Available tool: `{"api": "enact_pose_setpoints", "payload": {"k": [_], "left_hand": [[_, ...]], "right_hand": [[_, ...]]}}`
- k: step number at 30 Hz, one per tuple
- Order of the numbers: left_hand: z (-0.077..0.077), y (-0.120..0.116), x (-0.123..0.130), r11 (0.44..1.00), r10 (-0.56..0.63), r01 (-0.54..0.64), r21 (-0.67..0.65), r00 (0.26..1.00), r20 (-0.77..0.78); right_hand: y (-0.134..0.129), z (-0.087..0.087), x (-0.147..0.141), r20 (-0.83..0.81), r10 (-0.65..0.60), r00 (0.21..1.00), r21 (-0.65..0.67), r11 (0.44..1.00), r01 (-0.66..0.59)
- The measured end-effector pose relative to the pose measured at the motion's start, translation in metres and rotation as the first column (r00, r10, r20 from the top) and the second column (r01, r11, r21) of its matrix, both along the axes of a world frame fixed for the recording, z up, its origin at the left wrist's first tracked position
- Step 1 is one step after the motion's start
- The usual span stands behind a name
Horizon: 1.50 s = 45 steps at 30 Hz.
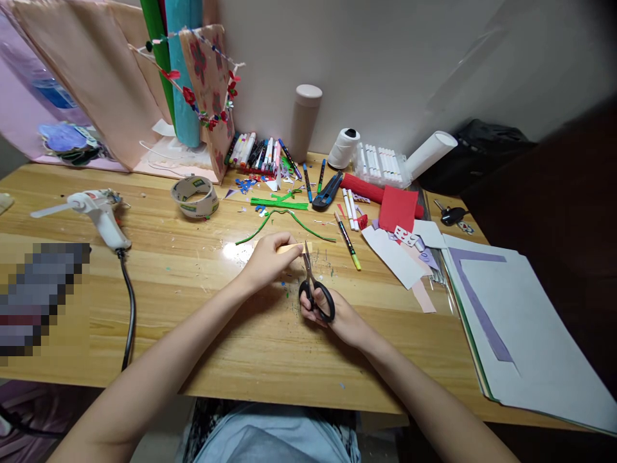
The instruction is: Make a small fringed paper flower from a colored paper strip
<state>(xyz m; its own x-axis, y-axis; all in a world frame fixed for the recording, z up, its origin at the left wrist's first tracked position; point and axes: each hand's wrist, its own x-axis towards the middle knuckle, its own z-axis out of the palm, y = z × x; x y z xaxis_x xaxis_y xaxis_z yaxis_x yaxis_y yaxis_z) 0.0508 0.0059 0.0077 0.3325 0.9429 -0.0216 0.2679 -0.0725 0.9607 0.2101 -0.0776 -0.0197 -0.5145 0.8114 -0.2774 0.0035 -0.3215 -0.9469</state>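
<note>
Pale yellow paper (288, 248), a thin flat strip, is pinched between the thumb and fingers of the left hand (266, 262) over the smooth wooden bench (216, 347). The right hand (343, 317) grips the scissors (310, 278) by their looped black handles, the slim metal blades meeting the strip near its right end. Just beyond these hands lie a bent, thin green wire (281, 211), flat green strips (279, 204) and, farther left, a round tape roll (197, 208).
</note>
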Motion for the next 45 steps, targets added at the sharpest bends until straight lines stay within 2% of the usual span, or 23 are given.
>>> {"api": "enact_pose_setpoints", "payload": {"k": [8, 14, 22, 25, 34, 45], "left_hand": [[0.0016, -0.0025, 0.0003, 0.992, 0.018, -0.009, -0.126, 0.997, 0.069], [0.0058, -0.003, 0.0008, 0.986, 0.026, -0.009, -0.169, 0.995, 0.095], [0.0052, -0.0006, 0.0, 0.994, 0.012, -0.003, -0.107, 0.997, 0.081], [0.0061, -0.0004, -0.0003, 0.996, 0.013, -0.007, -0.087, 0.998, 0.064], [0.0044, 0.0002, -0.0013, 0.999, -0.008, 0.011, -0.053, 0.998, 0.055], [0.0022, 0.0003, -0.0015, 0.999, -0.021, 0.022, -0.032, 0.999, 0.05]], "right_hand": [[-0.001, 0.0032, -0.006, -0.015, -0.107, 0.994, 0.027, 0.994, 0.107], [-0.0025, 0.0039, -0.0077, 0.048, -0.155, 0.987, 0.07, 0.986, 0.152], [-0.0002, 0.0048, -0.0076, 0.03, -0.207, 0.978, 0.072, 0.976, 0.204], [0.0014, 0.0051, -0.0062, 0.016, -0.184, 0.983, 0.038, 0.982, 0.184], [0.0008, 0.0017, -0.0004, -0.017, -0.002, 1.0, 0.002, 1.0, 0.002], [0.0008, 0.0015, 0.0002, -0.011, -0.005, 1.0, -0.001, 1.0, 0.005]]}}
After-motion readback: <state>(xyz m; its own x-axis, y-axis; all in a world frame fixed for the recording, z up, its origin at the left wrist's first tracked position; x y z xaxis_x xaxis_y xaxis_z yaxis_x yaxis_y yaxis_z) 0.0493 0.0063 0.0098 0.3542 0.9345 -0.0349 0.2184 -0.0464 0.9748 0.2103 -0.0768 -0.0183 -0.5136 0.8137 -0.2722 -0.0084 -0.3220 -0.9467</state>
